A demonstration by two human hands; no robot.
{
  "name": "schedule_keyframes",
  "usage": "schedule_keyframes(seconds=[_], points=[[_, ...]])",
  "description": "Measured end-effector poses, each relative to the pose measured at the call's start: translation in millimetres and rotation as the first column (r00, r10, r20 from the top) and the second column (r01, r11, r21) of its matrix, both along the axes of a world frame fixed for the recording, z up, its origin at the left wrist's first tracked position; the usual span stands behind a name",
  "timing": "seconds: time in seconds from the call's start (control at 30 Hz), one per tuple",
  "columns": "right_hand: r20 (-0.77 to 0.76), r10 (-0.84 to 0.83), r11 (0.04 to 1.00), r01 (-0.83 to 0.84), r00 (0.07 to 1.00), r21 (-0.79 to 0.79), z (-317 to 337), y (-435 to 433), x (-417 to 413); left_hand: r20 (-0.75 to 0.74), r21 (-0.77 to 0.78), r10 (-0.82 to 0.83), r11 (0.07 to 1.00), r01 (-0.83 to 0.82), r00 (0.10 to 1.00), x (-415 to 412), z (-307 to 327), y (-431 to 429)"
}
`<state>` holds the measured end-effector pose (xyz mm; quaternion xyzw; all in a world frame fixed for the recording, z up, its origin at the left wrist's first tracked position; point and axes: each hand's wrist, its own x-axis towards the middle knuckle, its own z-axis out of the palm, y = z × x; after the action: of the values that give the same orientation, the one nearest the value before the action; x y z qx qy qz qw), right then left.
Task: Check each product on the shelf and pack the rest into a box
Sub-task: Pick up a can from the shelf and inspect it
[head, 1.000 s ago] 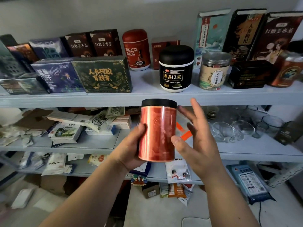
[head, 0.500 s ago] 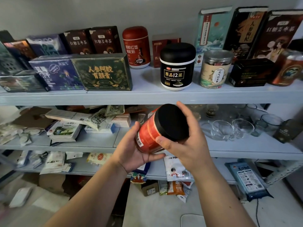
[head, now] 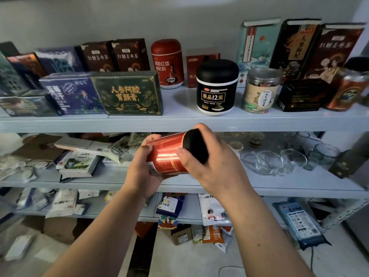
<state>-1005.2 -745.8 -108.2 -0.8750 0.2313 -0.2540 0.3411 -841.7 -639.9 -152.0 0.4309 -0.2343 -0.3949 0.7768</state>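
A shiny red can (head: 167, 154) with a black lid lies almost on its side in front of the middle shelf, lid pointing up and right. My left hand (head: 141, 168) grips its bottom end, fingers curled round the rim. My right hand (head: 211, 166) wraps the lid end, thumb across the red body. The top shelf (head: 179, 122) holds a black jar (head: 217, 86) with a white band, a clear-lidded jar (head: 260, 90), a red canister (head: 167, 63), a dark green box (head: 127, 93) and several tea boxes.
Glass cups (head: 279, 158) stand on the middle shelf at right; loose packets and flat boxes (head: 77, 160) lie at left. Sachets (head: 215, 210) clutter the lower shelf. A blue bag (head: 299, 222) leans at lower right. Cardboard and packets lie on the floor.
The can went from upright, to lid tilted toward me, to lying nearly sideways. My right hand moved from beside the can onto its lid end.
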Motion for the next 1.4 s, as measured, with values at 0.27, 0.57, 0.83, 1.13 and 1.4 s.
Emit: schedule_keyframes(seconds=[0.27,0.57,0.83,1.13,1.4], points=[[-0.154,0.195,0.980,-0.199,0.969,-0.008,19.9,-15.0,-14.5,-0.056,0.141,0.027,0.990,-0.019,0.998,8.5,8.3,6.4],[-0.107,0.254,0.967,-0.254,0.961,0.014,26.4,-8.7,-17.7,0.005,0.110,0.054,0.992,-0.054,0.999,14.0,19.4,13.5],[-0.053,0.150,0.984,-0.143,0.987,0.108,19.3,-6.9,-17.8,0.041,0.090,0.003,0.996,-0.007,0.999,5.4,19.0,17.5],[-0.068,0.147,0.969,-0.130,0.987,0.209,18.1,-2.9,-19.0,-0.027,0.096,0.048,0.994,-0.045,0.999,-0.5,16.6,21.8],[-0.004,0.232,0.956,-0.227,0.973,0.186,15.3,-6.6,-20.2,-0.076,0.116,0.081,0.991,-0.072,0.994,-9.1,16.9,22.0]])
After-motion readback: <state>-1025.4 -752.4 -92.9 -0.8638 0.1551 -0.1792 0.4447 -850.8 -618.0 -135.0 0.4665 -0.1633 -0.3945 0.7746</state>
